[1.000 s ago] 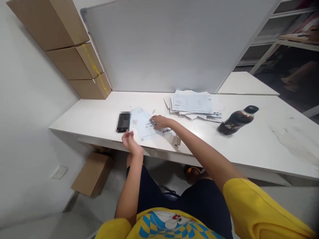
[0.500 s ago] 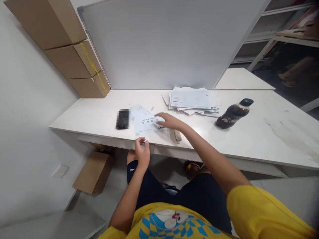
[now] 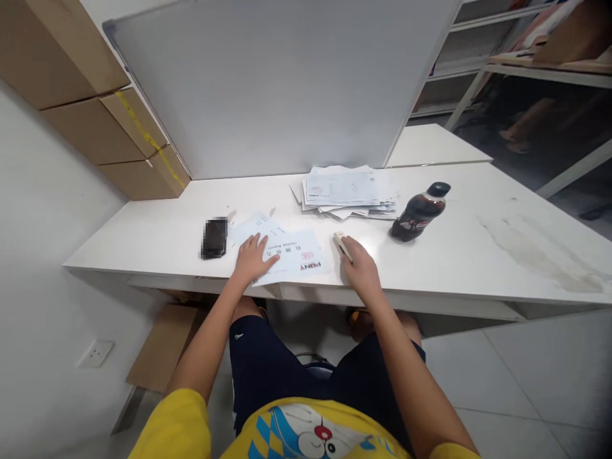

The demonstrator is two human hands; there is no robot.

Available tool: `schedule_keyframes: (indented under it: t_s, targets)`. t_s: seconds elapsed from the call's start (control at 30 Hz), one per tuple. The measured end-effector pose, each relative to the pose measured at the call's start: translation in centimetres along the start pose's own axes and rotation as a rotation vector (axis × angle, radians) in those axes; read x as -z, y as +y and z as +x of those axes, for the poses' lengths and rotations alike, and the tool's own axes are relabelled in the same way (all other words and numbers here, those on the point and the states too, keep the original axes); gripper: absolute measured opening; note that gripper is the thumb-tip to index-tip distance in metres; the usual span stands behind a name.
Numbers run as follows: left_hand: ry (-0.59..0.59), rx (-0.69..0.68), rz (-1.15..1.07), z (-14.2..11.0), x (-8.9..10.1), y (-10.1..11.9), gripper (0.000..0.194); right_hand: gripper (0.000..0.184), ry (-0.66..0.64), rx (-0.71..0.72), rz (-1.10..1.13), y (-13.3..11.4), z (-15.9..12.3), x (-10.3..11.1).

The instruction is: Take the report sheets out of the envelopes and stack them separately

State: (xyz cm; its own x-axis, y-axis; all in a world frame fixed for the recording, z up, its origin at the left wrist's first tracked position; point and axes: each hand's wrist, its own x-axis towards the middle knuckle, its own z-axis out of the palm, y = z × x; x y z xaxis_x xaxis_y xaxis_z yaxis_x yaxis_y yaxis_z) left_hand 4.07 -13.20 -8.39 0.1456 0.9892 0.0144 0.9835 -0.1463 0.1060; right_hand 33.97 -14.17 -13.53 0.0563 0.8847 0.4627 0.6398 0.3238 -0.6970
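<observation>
My left hand (image 3: 252, 258) lies spread on the left part of a printed report (image 3: 308, 245), fingers apart, near the front edge of the white table. Another printed sheet (image 3: 258, 224) shows partly from under that report, behind my fingers. To the right of the papers, my right hand (image 3: 361, 268) is wrapped round a beige stapler (image 3: 340, 242), whose front end points away from me. The stapler is at the tabletop and apart from the report. My palm and fingers hide its rear part.
A dark phone (image 3: 215, 238), partly pixelated, lies left of the papers. Behind them is an untidy stack of papers (image 3: 342, 188), with a cola bottle (image 3: 418, 213) to its right. A whiteboard (image 3: 277, 89) stands along the back, and cardboard boxes (image 3: 143, 172) are piled at the left.
My right hand has left the report and closed round the stapler. My left hand has moved from the table edge onto the paper and spread out. The view has shifted right.
</observation>
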Motion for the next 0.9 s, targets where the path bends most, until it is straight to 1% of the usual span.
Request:
schedule_keyframes:
  t_s: [0.07, 0.1, 0.17, 0.2, 0.23, 0.27, 0.33, 0.37, 0.4, 0.43, 0.47, 0.5, 0.57, 0.63, 0.67, 0.73, 0.83, 0.9]
  targets:
    - [0.049, -0.020, 0.015, -2.6, -0.5, 1.8, 0.078, 0.043, 0.077, 0.020, -0.013, -0.1, 0.2, 1.0]
    - [0.076, -0.021, 0.026, -3.8, -0.6, 2.7, 0.077, 0.040, 0.125, 0.049, -0.007, -0.6, -0.2, 1.4]
    - [0.123, -0.012, 0.047, -5.5, -0.9, 4.0, 0.077, 0.029, 0.214, 0.099, 0.048, -1.9, -1.9, 1.9]
    - [0.145, -0.004, 0.056, -6.1, -0.9, 4.4, 0.076, 0.023, 0.250, 0.093, 0.097, -2.7, -3.2, 2.0]
    - [0.164, 0.005, 0.065, -6.4, -0.9, 4.7, 0.075, 0.020, 0.280, 0.046, 0.163, -3.4, -4.6, 2.0]
    - [0.178, 0.011, 0.073, -6.5, -0.8, 4.8, 0.074, 0.019, 0.319, -0.049, 0.236, -4.1, -6.2, 1.9]
    - [0.190, -0.005, 0.086, -6.3, -0.6, 4.5, 0.073, 0.022, 0.383, -0.319, 0.407, -4.9, -9.0, 1.3]
    - [0.186, -0.025, 0.091, -6.1, -0.5, 4.3, 0.072, 0.027, 0.383, -0.458, 0.510, -5.1, -10.2, 0.9]
    - [0.175, -0.049, 0.092, -5.8, -0.3, 4.0, 0.072, 0.033, 0.352, -0.581, 0.627, -5.1, -11.0, 0.6]
    - [0.161, -0.072, 0.090, -5.4, -0.2, 3.7, 0.071, 0.039, 0.289, -0.679, 0.748, -5.2, -11.5, 0.3]
    - [0.147, -0.096, 0.084, -5.1, -0.1, 3.4, 0.071, 0.044, 0.202, -0.749, 0.862, -5.3, -11.7, 0.2]
    - [0.135, -0.118, 0.076, -4.9, 0.0, 3.1, 0.070, 0.047, 0.104, -0.792, 0.960, -5.4, -11.6, 0.1]
    - [0.129, -0.158, 0.058, -4.4, 0.1, 2.7, 0.069, 0.048, -0.078, -0.826, 1.084, -5.9, -11.1, 0.3]
    - [0.140, -0.175, 0.044, -4.0, 0.1, 2.1, 0.066, 0.046, -0.192, -0.835, 1.129, -6.6, -10.5, 0.5]
    - [0.152, -0.160, 0.037, -3.8, 0.0, 1.7, 0.066, 0.046, -0.209, -0.846, 1.143, -6.9, -10.3, 0.6]
    - [0.185, -0.078, 0.021, -3.6, 0.0, 0.6, 0.064, 0.046, -0.189, -0.877, 1.169, -7.6, -10.3, 0.8]
    - [0.227, 0.053, -0.006, -4.0, 0.1, -1.4, 0.059, 0.042, -0.080, -0.924, 1.215, -8.4, -11.2, 0.9]
    - [0.247, 0.091, -0.017, -4.7, 0.3, -2.3, 0.053, 0.041, -0.009, -0.959, 1.245, -8.8, -12.0, 0.9]
